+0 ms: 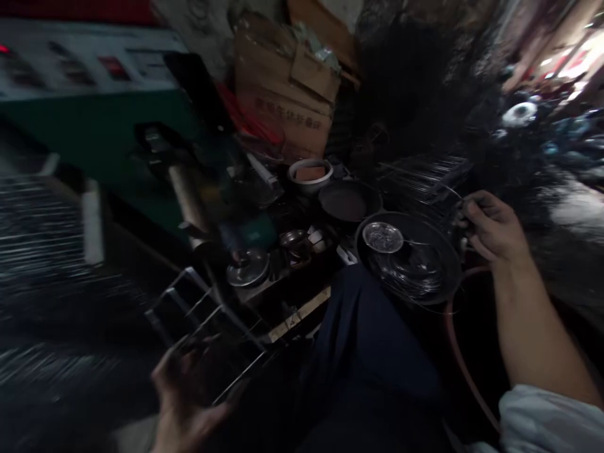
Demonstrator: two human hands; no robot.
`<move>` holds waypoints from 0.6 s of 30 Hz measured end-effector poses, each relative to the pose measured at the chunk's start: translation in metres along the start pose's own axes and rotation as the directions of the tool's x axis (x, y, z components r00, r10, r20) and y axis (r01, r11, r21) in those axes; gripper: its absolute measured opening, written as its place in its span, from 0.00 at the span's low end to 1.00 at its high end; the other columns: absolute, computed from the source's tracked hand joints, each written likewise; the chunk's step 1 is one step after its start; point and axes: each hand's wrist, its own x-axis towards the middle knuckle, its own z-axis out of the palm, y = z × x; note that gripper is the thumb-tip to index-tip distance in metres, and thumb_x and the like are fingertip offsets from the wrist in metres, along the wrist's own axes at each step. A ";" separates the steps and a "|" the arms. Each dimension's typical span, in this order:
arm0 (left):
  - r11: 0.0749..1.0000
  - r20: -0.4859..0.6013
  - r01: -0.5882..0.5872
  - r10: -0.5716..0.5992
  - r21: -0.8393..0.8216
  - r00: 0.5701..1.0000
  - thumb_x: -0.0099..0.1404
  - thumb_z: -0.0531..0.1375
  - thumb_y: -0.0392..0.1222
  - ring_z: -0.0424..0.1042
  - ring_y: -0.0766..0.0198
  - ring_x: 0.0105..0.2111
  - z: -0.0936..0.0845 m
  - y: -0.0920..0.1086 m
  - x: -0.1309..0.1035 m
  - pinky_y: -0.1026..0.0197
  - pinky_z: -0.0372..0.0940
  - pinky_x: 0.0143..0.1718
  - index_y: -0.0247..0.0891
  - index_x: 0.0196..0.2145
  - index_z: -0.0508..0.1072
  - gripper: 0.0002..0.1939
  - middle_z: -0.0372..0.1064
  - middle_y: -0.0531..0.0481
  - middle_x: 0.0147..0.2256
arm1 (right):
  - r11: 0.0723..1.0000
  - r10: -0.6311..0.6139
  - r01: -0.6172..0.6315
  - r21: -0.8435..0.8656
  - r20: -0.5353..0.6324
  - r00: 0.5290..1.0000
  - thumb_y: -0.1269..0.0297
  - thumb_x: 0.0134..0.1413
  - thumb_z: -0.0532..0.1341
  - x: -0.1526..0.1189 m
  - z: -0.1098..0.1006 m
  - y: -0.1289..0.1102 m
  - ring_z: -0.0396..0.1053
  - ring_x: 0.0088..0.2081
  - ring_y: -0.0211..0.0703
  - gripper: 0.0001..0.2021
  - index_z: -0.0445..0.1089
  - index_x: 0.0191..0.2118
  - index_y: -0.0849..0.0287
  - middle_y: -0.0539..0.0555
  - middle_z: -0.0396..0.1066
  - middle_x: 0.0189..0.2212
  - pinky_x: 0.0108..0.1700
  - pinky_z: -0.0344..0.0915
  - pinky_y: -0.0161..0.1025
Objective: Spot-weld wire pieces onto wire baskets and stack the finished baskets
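Note:
At the lower left, my left hand (186, 396) has its fingers curled round a rectangular metal wire frame (189, 299); motion blurs this grip. My right hand (497, 226) is closed in a pinch at the right, and a thin metal wire (452, 190) sticks out from its fingers. Just left of that hand is a wide dark pan (443, 270) with bent wire pieces (415, 274) in it. A small round metal dish (383, 237) also lies in the pan.
Behind the pan are a second dark pan (346, 201), a white bowl (310, 173) and a wire stack (425, 176). A machine (189, 195) stands left of centre, with a round metal lid (248, 267) near its base. Cardboard boxes (283, 94) lean behind. A hose (460, 352) curves at right.

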 end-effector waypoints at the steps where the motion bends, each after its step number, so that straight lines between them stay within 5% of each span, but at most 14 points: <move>1: 0.997 0.068 -0.006 0.011 -0.079 0.998 0.42 0.75 0.56 0.75 0.47 0.55 0.008 0.003 0.001 0.39 0.73 0.57 0.62 0.63 0.49 0.56 0.65 0.53 0.57 | 0.999 0.028 -0.031 0.035 0.068 0.997 0.44 0.38 0.80 0.000 0.021 -0.002 0.63 0.27 0.37 0.26 0.74 0.35 0.56 0.50 0.68 0.28 0.30 0.59 0.37; 6: 0.981 0.160 -0.073 0.102 -0.179 0.982 0.49 0.74 0.46 0.66 0.43 0.62 0.022 0.003 0.006 0.31 0.60 0.65 0.49 0.67 0.45 0.57 0.57 0.39 0.61 | 0.974 0.196 -0.226 0.025 0.413 0.890 0.38 0.41 0.77 -0.009 0.144 0.033 0.63 0.28 0.39 0.28 0.76 0.35 0.59 0.51 0.67 0.26 0.31 0.61 0.37; 10: 0.978 0.148 -0.077 0.107 -0.193 0.983 0.50 0.75 0.45 0.64 0.43 0.63 0.014 0.000 0.004 0.29 0.59 0.65 0.51 0.69 0.42 0.59 0.49 0.36 0.65 | 0.997 0.063 -0.081 0.013 0.515 0.855 0.38 0.49 0.73 -0.028 0.229 0.064 0.55 0.25 0.37 0.27 0.68 0.24 0.58 0.47 0.58 0.22 0.27 0.52 0.36; 18: 0.951 0.098 -0.082 0.116 -0.297 0.988 0.51 0.75 0.46 0.61 0.41 0.64 -0.011 0.001 -0.001 0.28 0.59 0.65 0.50 0.70 0.43 0.59 0.51 0.37 0.62 | 0.988 0.017 -0.103 0.111 0.598 0.801 0.42 0.50 0.73 -0.056 0.297 0.088 0.49 0.25 0.35 0.29 0.59 0.20 0.58 0.45 0.50 0.21 0.28 0.47 0.37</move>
